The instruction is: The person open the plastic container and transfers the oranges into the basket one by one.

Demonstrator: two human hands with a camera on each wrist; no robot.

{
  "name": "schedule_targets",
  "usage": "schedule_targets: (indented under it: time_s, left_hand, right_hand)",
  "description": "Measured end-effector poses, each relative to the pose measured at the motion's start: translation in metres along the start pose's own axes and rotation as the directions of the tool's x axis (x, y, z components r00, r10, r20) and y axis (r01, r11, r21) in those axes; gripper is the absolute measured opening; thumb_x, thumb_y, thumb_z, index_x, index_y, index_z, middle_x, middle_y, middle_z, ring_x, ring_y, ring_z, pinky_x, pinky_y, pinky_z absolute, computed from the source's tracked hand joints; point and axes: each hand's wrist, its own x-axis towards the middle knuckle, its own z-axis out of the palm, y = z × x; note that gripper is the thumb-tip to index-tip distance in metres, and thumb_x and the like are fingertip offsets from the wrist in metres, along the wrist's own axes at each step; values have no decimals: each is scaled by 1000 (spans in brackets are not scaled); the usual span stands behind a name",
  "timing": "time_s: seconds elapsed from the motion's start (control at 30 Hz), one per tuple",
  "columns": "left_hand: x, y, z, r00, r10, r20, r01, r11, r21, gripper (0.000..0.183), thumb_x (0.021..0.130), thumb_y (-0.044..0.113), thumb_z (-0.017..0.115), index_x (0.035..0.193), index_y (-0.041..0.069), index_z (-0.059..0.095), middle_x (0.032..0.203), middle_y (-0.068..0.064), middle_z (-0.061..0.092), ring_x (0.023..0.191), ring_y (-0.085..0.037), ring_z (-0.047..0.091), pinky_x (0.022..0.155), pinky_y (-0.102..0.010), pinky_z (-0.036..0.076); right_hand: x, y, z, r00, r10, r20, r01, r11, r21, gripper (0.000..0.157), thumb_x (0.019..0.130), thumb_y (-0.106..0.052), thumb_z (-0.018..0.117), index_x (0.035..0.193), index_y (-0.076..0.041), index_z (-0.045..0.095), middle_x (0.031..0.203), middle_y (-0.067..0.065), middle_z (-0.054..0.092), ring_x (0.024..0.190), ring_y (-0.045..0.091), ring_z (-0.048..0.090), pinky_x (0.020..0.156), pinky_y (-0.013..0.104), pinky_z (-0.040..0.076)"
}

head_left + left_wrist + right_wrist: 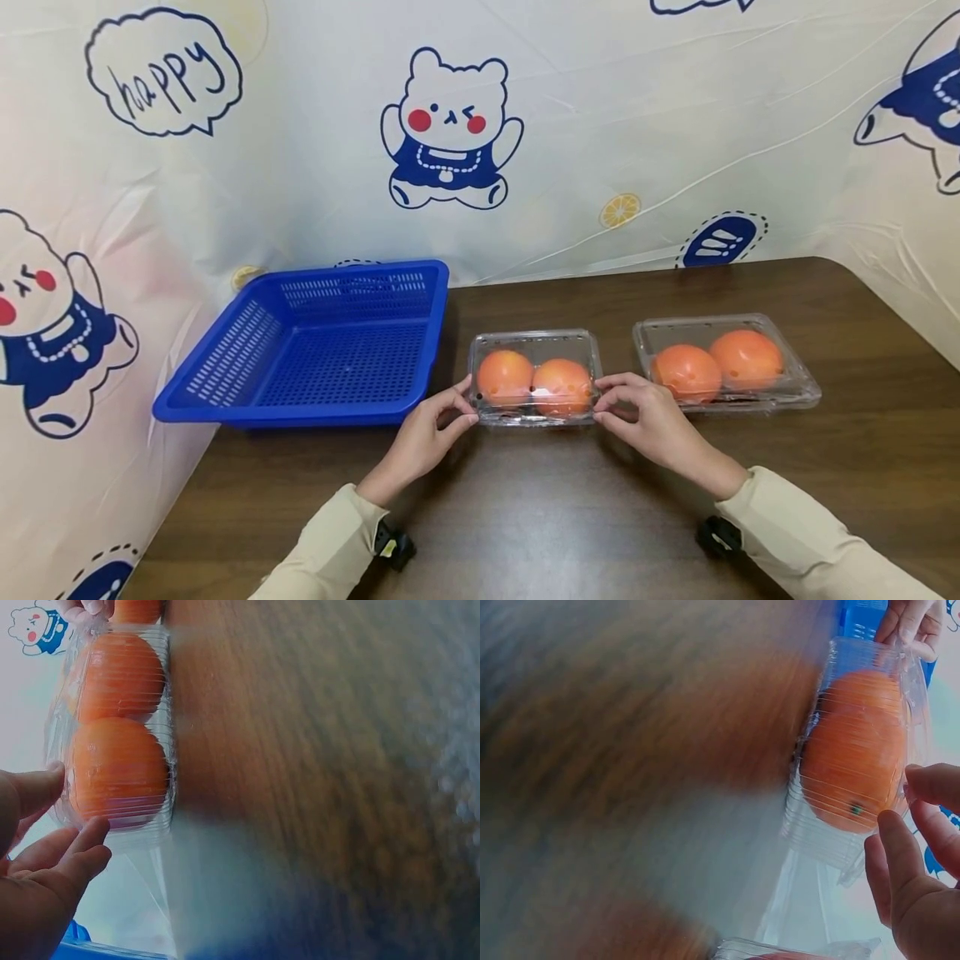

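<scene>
A clear plastic clamshell box point(536, 338) with two oranges, a left orange point(504, 377) and a right orange point(562, 387), sits mid-table with its lid down over them. My left hand point(426, 433) pinches its left end between thumb and fingers. At the opposite end, my right hand point(656, 425) does the same. In the left wrist view, the left thumb point(37, 791) lies at the lid's edge and the fingers are at the end wall. The right wrist view shows the right fingertips point(891, 825) close against the ridged box side, with a green stem spot on the nearer orange.
To the left stands a blue perforated basket point(300, 412) with nothing inside. A second clear box point(802, 392), also with two oranges, lies right of my right hand. Behind the wooden table point(540, 508) hangs a printed cloth point(315, 167).
</scene>
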Motion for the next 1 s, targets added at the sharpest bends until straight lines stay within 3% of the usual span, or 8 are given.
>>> schedule_targets:
  time_s: [0.13,0.27,0.5,0.57,0.8,1.0]
  left_hand:
    - [0,-4,1,1000,23,-7,-23,1000,4,8,80,-5,59,75,0,55,124,-23,46,111,-34,47,87,-42,41]
    - [2,-24,6,999,45,-12,-45,999,23,9,81,1,61,76,7,56,126,-18,47,112,-30,48,86,-40,42]
    - [5,-27,6,999,50,8,-50,999,13,8,81,-2,60,76,4,56,127,-19,45,109,-30,50,85,-40,43]
    - [6,-38,8,998,64,10,-64,998,9,8,81,0,60,77,6,57,128,-17,45,109,-27,50,85,-37,43]
    - [8,-40,8,993,118,20,-118,992,38,10,81,0,60,76,8,56,126,-17,46,106,-24,53,80,-29,47]
    - [8,-41,8,988,152,8,-152,984,96,11,81,1,61,75,9,56,125,-18,48,101,-25,56,73,-33,49]
  right_hand:
    - [1,-1,-1,999,18,27,-17,1000,-19,15,70,2,71,71,-11,65,97,10,62,86,24,59,62,28,49]
    - [1,-3,-1,998,47,47,-46,999,-23,11,72,-1,71,71,-11,65,98,9,61,87,24,59,63,30,46]
    - [1,-4,-2,998,58,40,-57,998,-17,15,71,1,71,70,-12,63,97,10,61,86,26,59,59,24,46]
    - [1,-4,-2,997,65,38,-65,998,-10,15,71,1,71,70,-12,63,97,10,61,87,26,59,59,24,48]
    - [2,-6,-2,995,88,45,-88,996,0,16,71,3,70,69,-12,62,99,12,61,89,28,58,61,28,50]
    - [2,-6,-2,994,94,51,-94,995,-17,17,72,2,70,69,-13,62,99,11,61,90,28,58,62,28,50]
